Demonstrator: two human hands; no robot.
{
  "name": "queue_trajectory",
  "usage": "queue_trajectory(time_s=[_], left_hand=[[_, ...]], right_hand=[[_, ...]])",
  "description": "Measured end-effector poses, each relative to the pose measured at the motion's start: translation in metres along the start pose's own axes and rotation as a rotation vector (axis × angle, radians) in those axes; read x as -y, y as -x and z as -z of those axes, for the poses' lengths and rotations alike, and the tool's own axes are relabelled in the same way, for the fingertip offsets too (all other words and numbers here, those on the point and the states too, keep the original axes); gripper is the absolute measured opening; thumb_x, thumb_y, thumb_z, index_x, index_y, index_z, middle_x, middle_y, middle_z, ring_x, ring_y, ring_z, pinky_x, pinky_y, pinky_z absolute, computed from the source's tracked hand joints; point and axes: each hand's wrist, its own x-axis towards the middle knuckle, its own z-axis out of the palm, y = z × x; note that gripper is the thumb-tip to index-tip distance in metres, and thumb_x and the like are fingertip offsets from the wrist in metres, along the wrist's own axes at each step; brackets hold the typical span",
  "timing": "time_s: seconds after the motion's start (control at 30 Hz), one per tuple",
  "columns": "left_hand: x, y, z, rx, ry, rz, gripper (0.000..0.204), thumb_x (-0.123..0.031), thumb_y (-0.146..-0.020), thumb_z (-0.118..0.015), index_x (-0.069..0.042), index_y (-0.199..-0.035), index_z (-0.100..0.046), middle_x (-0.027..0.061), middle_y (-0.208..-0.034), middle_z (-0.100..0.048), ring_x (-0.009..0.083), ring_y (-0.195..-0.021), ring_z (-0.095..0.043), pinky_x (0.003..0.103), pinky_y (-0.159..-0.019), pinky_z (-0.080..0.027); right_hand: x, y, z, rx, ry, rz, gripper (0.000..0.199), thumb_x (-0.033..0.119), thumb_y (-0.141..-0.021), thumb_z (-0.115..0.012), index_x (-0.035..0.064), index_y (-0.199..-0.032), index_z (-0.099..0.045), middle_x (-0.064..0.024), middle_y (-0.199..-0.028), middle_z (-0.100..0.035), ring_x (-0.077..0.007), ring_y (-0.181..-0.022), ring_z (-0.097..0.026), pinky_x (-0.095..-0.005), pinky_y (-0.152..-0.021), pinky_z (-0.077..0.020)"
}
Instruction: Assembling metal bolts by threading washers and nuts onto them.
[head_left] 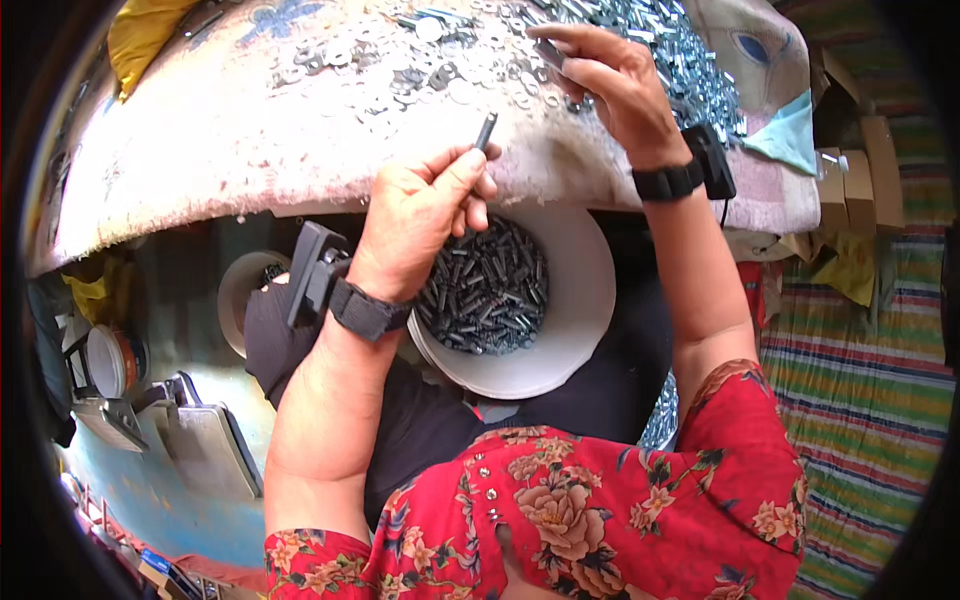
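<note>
My left hand point(415, 215) is closed around a dark metal bolt point(486, 131), whose upper end sticks up past the thumb and finger. To the right, above the cloth-covered table, my right hand point(622, 95) pinches a short dark metal piece point(549, 53) between thumb and fingers; its exact kind is hard to make out. Flat metal washers point(425, 80) lie scattered on the table beyond my hands. Below my left hand, a white bucket point(582, 300) holds many dark bolt-like pieces point(487, 290).
A heap of shiny metal parts point(692, 75) covers the table's far right, beside a light blue cloth point(785, 135). Cardboard boxes point(858, 190) stand past the table's right end. Left of my leg is another pale bucket point(238, 305). A folding chair point(205, 445) is at the lower left.
</note>
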Motion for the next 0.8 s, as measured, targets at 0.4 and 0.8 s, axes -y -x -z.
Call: queue_trajectory(time_s=[0.4, 0.8], left_hand=[[0.016, 0.008, -0.017, 0.078, -0.333, -0.131, 0.02, -0.014, -0.088, -0.058, -0.002, -0.103, -0.063, -0.0008, -0.073, -0.061, 0.0026, -0.057, -0.052, 0.016, -0.051, -0.041], [0.029, 0.009, -0.015, 0.096, -0.463, -0.291, 0.032, -0.005, -0.081, -0.063, -0.001, -0.112, -0.058, 0.0019, -0.079, -0.063, 0.0053, -0.062, -0.056, 0.019, -0.056, -0.047]], right_hand=[[0.003, 0.08, -0.017, 0.014, -0.159, -0.103, 0.018, 0.009, -0.087, -0.053, -0.0025, -0.1, -0.059, -0.0012, -0.078, -0.057, -0.0044, -0.065, -0.046, -0.0162, -0.058, -0.0376], [0.004, 0.078, -0.053, 0.028, 0.37, 0.051, 0.026, 0.02, -0.078, -0.067, 0.0036, -0.094, -0.054, -0.008, -0.064, -0.06, -0.0127, -0.062, -0.06, -0.0272, -0.057, -0.0474]])
